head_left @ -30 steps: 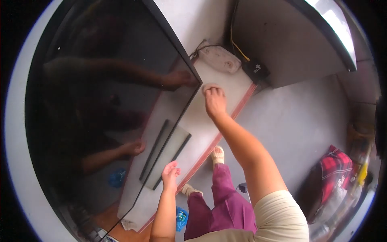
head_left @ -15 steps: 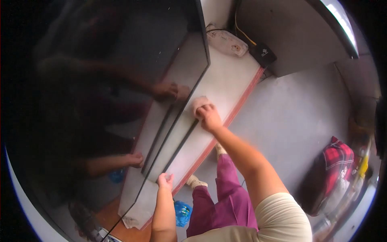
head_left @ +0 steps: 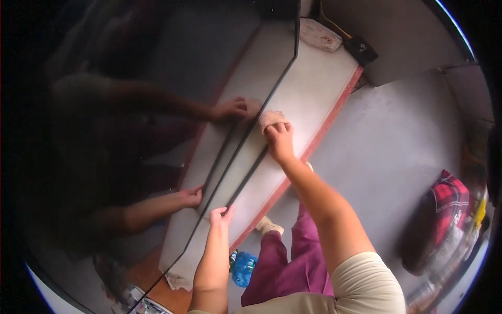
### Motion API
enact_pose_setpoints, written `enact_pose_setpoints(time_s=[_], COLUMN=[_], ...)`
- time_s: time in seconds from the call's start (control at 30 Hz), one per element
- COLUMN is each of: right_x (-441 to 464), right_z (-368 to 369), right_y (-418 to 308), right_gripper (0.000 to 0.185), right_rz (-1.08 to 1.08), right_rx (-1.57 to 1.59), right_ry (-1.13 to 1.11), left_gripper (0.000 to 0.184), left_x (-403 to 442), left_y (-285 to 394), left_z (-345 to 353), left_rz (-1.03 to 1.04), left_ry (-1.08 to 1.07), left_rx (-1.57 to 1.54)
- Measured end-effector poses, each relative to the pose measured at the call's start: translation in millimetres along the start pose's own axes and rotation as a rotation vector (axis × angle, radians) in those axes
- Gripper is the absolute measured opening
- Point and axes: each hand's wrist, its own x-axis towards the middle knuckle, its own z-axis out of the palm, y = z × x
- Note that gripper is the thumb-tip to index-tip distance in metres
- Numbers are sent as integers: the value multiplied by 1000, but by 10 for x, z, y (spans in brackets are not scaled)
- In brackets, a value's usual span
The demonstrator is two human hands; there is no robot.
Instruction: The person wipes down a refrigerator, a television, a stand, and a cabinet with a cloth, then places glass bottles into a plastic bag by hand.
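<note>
A large glossy black TV screen (head_left: 157, 131) fills the left and mirrors my arms. It stands on a long white tabletop (head_left: 308, 99) with a red edge. A narrow dark bar, the TV's foot (head_left: 250, 175), lies along the white surface beside the screen. My right hand (head_left: 280, 138) grips a pinkish cloth (head_left: 273, 118), pressed to the surface near the bar's far end. My left hand (head_left: 221, 215) is closed at the bar's near end, thumb and fingers curled around it; the exact contact is partly hidden.
At the far end lie a pale patterned pack (head_left: 320, 34) and a black box (head_left: 361, 49) with a yellow cable. Blue plastic-wrapped goods (head_left: 243, 268) sit below the near edge. A red plaid item (head_left: 448, 193) lies on the grey floor (head_left: 387, 141) to the right.
The view has shifted, so the tabletop and screen edge sit further right. My right hand keeps the cloth near the bar's far end; my left hand stays at the near end.
</note>
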Motion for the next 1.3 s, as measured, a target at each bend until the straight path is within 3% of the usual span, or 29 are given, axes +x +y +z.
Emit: enact_pose_setpoints(time_s=[0.17, 0.27, 0.3, 0.33, 0.4, 0.47, 0.53, 0.6, 0.63, 0.67, 0.7, 0.77, 0.8, 0.83, 0.97, 1.13, 1.2, 1.27, 1.3], right_x=[-47, -255, -474, -697, -1449, -2127, -2183, -2033, -1791, -1622, -1164, -904, -597, -406, -928, -2491, -3056, -3531, -3517], right_z=[98, 309, 400, 517, 866, 1106, 1086, 929, 812, 798, 204, 127, -130, -333, 254, 840, 963, 1117, 1146], right_y=[-131, -250, -378, -592, -943, -1194, -1216, -945, -659, -316, -324, 426, 347, 82, -16, -810, -1125, -1267, -1255], right_gripper=[33, 33, 34, 36, 39, 40, 39, 30, 23, 22, 28, 37, 39, 39, 34, 36, 39, 43, 42], right_rz=[-16, -84, -210, -126, -438, -543, -609, -619, -275, -336, -192, 40, 83, 171, 74, -122, -266, -509, -567], right_rx=[-417, -403, -475, -429, -537, -275, -277, -242, 180, 154, 6, -438, -412, -450, -438, -210, -64, -126, -122], right_ry=[-143, -209, -278, -631, -736, -707, -744, -607, -726, -454, -492, -248, -25, -19, 123, -192, -296, -678, -647], left_gripper=[43, 46, 47, 48, 49, 48, 50, 50, 50, 50, 50, 49, 48, 47, 45, 41, 40, 39, 39], left_x=[-223, -508, -467, -398, -378, -523, -793, -782, -749, -706, -672, -589, -555, -546, -628, -530, -448, -487, -481], left_y=[-104, -158, -110, -58, 33, 62, 91, 144, 165, 180, 164, 114, 89, 46, -118, 6, 131, 208, 264], left_z=[30, -33, -105, -212, -370, -486, -566, -730, -810, -916, -1031, -1158, -1196, -1194, -1211, -1418, -1525, -1584, -1620], left_rz=[190, 162, 131, 99, 89, 130, 196, 248, 270, 293, 317, 300, 295, 305, 348, 459, 508, 521, 519], left_ry=[-119, -238, -243, -251, -292, -356, -242, -144, -152, -160, -171, -227, -252, -285, -382, -465, -468, -430, -423], left_rx=[116, 161, 199, 234, 349, 506, 712, 784, 800, 813, 822, 796, 784, 797, 795, 796, 768, 743, 727])
